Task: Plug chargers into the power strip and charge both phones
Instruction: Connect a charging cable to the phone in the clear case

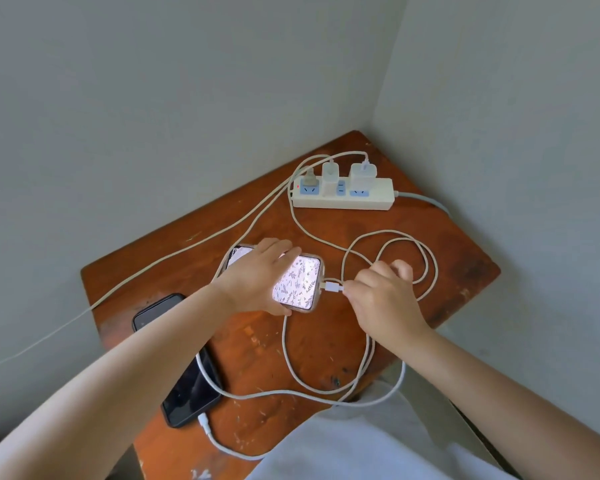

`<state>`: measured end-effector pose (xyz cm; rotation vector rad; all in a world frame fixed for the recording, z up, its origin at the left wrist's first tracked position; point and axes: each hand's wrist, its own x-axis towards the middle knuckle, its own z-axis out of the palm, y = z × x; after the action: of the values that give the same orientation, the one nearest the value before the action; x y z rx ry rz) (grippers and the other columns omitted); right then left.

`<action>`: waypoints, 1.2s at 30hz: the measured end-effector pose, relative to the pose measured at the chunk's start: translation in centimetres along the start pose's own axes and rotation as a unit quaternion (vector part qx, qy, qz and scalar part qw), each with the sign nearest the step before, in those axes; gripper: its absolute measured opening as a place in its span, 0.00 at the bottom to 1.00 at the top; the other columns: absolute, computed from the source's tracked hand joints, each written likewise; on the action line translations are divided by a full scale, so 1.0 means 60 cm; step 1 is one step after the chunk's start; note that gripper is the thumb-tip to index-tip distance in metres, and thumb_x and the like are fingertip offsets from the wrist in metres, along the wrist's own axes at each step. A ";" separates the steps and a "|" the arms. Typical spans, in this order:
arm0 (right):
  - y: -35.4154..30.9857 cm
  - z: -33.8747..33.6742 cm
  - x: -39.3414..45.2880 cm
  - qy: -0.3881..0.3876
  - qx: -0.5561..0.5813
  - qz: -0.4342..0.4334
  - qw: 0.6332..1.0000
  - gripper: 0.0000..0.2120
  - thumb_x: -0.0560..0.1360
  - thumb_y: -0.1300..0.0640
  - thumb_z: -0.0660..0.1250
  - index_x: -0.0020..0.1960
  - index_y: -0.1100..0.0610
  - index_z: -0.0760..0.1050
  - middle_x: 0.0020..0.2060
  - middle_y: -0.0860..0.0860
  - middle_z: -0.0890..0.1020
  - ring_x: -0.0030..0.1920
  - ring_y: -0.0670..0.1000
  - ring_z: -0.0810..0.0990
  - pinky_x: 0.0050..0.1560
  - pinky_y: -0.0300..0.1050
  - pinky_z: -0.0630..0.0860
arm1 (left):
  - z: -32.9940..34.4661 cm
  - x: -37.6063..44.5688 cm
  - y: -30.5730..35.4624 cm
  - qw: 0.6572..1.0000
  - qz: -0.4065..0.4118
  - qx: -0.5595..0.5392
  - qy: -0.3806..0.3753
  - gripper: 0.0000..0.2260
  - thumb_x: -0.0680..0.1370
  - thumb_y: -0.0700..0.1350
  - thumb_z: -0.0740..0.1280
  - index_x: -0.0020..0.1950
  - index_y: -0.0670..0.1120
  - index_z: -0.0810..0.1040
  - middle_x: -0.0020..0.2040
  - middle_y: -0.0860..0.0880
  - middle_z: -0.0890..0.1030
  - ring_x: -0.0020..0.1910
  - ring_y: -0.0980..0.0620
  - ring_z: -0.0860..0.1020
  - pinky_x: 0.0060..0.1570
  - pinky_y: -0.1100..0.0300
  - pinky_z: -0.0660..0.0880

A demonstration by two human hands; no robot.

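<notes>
Plainly the worn wooden surface (pixel 326 341) in the corner carries everything, so there is little room to shift things about. At its far edge lies the white power strip (pixel 343 195), with two white charger bricks (pixel 361 174) seated in it and a smaller plug at its left end; that part of the task looks finished. Nearer, at the left edge, the dark phone (pixel 187 393) lies flat with a white cable already at its bottom end. In the middle lies the phone in a floral case (pixel 298 282), pinned to the wood by the left hand (pixel 257 275), whose fingers clasp its two long edges. Beside its right end, the right hand (pixel 381 292) has its fingers pinched on the cable just behind the white connector (pixel 333 287), whose tip sits at the phone's port; whether it is fully home cannot be told. To do this well, I would keep the phone braced, hold the connector level and square to the port, and push straight in without wiggling. The slack cable loops (pixel 413 261) behind the right hand should stay loose, so nothing tugs the connector sideways.
</notes>
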<state>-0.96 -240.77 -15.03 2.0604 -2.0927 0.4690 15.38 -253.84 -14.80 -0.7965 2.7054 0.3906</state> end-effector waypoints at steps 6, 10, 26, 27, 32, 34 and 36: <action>-0.027 -0.062 0.024 0.010 -0.007 -0.027 1.000 0.05 0.60 0.65 0.77 0.34 0.59 0.83 0.25 0.53 0.82 0.31 0.54 0.79 0.43 0.48 0.59 | 0.027 -0.042 -0.004 0.980 -0.005 0.002 0.199 0.45 0.50 0.60 0.80 0.58 0.36 0.73 0.51 0.38 0.82 0.55 0.41 0.77 0.44 0.48 0.79; -0.032 -0.067 0.027 -0.025 -0.019 -0.013 0.999 0.05 0.59 0.65 0.77 0.31 0.59 0.82 0.23 0.53 0.81 0.30 0.54 0.78 0.41 0.47 0.57 | 0.034 -0.048 0.007 0.982 -0.020 -0.002 0.186 0.45 0.49 0.57 0.81 0.58 0.35 0.74 0.51 0.36 0.81 0.50 0.36 0.80 0.44 0.46 0.79; -0.034 -0.062 0.035 -0.070 -0.004 -0.008 0.998 0.08 0.56 0.65 0.79 0.27 0.57 0.81 0.21 0.51 0.79 0.28 0.52 0.77 0.36 0.51 0.74 | 0.042 -0.046 0.008 0.977 -0.032 -0.027 0.209 0.43 0.55 0.54 0.81 0.63 0.34 0.71 0.58 0.35 0.78 0.58 0.34 0.75 0.54 0.44 0.74; -0.033 -0.060 0.036 -0.070 -0.006 -0.009 0.997 0.08 0.56 0.65 0.79 0.27 0.57 0.81 0.21 0.51 0.79 0.28 0.52 0.77 0.36 0.51 0.74 | 0.042 -0.046 0.009 0.976 -0.032 -0.032 0.215 0.43 0.57 0.54 0.80 0.64 0.35 0.70 0.60 0.35 0.77 0.60 0.34 0.74 0.56 0.44 0.73; -0.035 -0.057 0.037 -0.073 0.014 -0.002 0.997 0.08 0.55 0.65 0.80 0.27 0.57 0.81 0.20 0.51 0.79 0.27 0.51 0.77 0.34 0.49 0.72 | 0.043 -0.046 0.005 0.974 -0.027 -0.037 0.220 0.43 0.57 0.55 0.80 0.65 0.36 0.70 0.61 0.36 0.76 0.61 0.35 0.73 0.57 0.45 0.72; -0.035 -0.052 0.032 -0.073 0.027 -0.006 0.997 0.08 0.56 0.65 0.79 0.27 0.57 0.81 0.20 0.51 0.79 0.27 0.51 0.77 0.35 0.47 0.66 | 0.047 -0.046 0.002 0.973 -0.018 -0.033 0.227 0.43 0.54 0.55 0.81 0.61 0.35 0.72 0.56 0.36 0.79 0.55 0.35 0.76 0.53 0.45 0.75; -0.032 -0.042 0.027 -0.078 0.056 0.001 0.995 0.07 0.58 0.66 0.78 0.29 0.58 0.82 0.21 0.51 0.79 0.27 0.52 0.77 0.36 0.47 0.62 | 0.051 -0.047 0.001 0.969 -0.010 -0.021 0.244 0.44 0.50 0.57 0.81 0.58 0.36 0.73 0.52 0.36 0.80 0.51 0.37 0.78 0.49 0.45 0.77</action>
<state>0.63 -241.46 -11.90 2.2235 -2.2029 0.4480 18.26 -251.40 -16.62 -1.0473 3.1450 0.2762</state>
